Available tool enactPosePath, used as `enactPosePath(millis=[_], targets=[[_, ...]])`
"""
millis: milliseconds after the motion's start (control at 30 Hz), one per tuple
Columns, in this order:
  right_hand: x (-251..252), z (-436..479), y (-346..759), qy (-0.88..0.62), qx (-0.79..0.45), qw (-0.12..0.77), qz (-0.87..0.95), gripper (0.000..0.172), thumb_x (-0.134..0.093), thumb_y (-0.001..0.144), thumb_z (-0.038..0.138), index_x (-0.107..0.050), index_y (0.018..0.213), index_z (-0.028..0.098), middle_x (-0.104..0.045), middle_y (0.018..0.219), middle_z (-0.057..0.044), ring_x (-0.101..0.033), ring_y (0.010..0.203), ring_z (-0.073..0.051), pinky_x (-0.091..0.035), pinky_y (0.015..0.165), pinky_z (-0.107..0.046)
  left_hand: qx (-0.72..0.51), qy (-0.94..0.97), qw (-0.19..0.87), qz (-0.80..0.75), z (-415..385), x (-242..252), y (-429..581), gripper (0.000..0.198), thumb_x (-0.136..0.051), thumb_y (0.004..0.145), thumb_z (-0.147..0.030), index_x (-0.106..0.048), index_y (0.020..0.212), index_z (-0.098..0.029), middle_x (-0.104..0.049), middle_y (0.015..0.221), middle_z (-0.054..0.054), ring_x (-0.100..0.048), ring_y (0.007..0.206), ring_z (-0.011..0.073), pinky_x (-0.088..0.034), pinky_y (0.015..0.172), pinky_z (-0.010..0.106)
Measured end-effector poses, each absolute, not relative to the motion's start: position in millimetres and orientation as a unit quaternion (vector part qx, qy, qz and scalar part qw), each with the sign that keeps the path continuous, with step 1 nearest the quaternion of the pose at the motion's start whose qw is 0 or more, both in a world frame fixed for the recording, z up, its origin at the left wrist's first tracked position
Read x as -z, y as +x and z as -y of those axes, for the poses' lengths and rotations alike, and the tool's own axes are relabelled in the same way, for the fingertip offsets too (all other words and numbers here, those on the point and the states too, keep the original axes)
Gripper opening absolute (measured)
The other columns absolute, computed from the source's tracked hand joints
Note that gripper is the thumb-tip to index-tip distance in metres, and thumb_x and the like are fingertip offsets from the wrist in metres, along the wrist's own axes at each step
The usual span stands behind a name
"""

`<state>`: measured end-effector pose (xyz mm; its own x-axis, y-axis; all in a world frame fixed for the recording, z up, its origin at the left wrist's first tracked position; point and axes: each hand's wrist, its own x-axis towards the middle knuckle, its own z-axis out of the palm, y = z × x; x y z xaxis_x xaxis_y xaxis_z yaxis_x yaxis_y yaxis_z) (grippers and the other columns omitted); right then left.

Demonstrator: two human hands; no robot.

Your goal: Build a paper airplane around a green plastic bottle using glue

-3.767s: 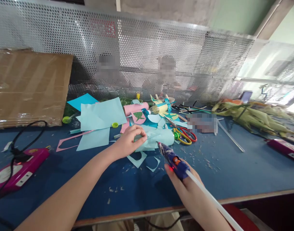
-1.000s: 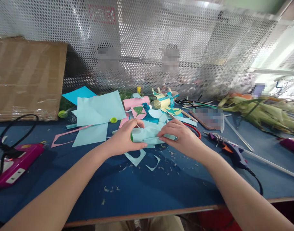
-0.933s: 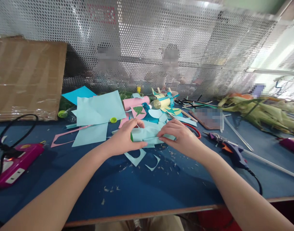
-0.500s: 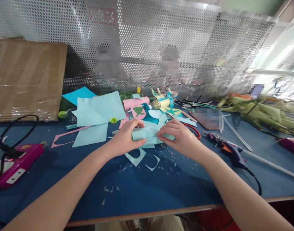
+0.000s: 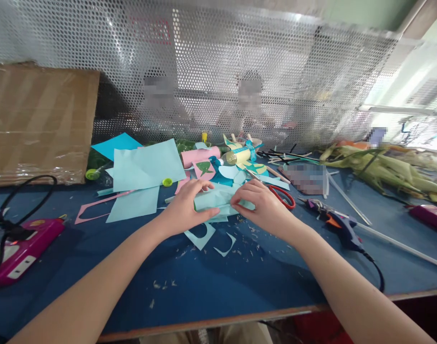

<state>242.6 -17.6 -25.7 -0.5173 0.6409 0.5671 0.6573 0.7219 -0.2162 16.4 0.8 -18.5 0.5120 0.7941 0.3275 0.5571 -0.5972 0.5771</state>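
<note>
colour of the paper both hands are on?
The paper is light blue, with no printed pattern visible; best seen in the head view.

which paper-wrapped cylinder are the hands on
The light-blue cylinder, gripped by the left hand and right hand; the pink cylinder and yellow cylinder lie farther back, untouched.

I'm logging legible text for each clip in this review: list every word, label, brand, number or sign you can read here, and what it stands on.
No text is readable.
Red marks at the perforated screen, on or behind it: too blurred.
Glue gun: pale marks near its nozzle, too small.
Power strip at the picture's left: label unreadable.
Pale blue paper roll: no writing visible.
</note>
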Motion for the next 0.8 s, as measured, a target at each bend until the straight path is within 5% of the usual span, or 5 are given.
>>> enactPosePath(millis=[467, 600, 800], targets=[[18.4, 19.8, 241.0, -0.395, -0.004, 0.325, 0.859, 0.006, -0.064, 0.083, 0.024, -0.069, 0.08, 0.022, -0.069, 0.08, -0.002, -0.057, 0.083, -0.02, -0.047, 0.08, -0.037, -0.277, 0.842, 0.181, -0.425, 4.3, 19.7, 18.5, 0.045, -0.06, 0.081, -0.039, -0.042, 0.121, -0.027, -0.049, 0.122, 0.009, -0.052, 0.11, 0.0267, -0.045, 0.093, 0.045], [-8.0, 9.5, 249.3, -0.538, -0.019, 0.353, 0.766, 0.011, -0.06, 0.083, 0.023, -0.071, 0.082, 0.021, -0.072, 0.077, -0.002, -0.064, 0.07, -0.016, -0.05, 0.064, -0.029, -0.264, 0.849, 0.18, -0.42, 4.0, 18.8, 17.6, 0.043, -0.058, 0.082, -0.036, -0.042, 0.121, -0.027, -0.049, 0.12, 0.009, -0.052, 0.111, 0.028, -0.045, 0.09, 0.047], [-18.7, -60.5, 255.1, -0.602, -0.005, 0.161, 0.782, 0.016, -0.07, 0.074, 0.028, -0.071, 0.088, 0.018, -0.071, 0.075, -0.003, -0.065, 0.063, -0.017, -0.05, 0.058, -0.028, -0.254, 0.849, 0.183, -0.426, 2.4, 20.0, 17.2, 0.051, -0.06, 0.08, -0.042, -0.041, 0.124, -0.025, -0.049, 0.121, 0.011, -0.048, 0.116, 0.0306, -0.043, 0.092, 0.049]])
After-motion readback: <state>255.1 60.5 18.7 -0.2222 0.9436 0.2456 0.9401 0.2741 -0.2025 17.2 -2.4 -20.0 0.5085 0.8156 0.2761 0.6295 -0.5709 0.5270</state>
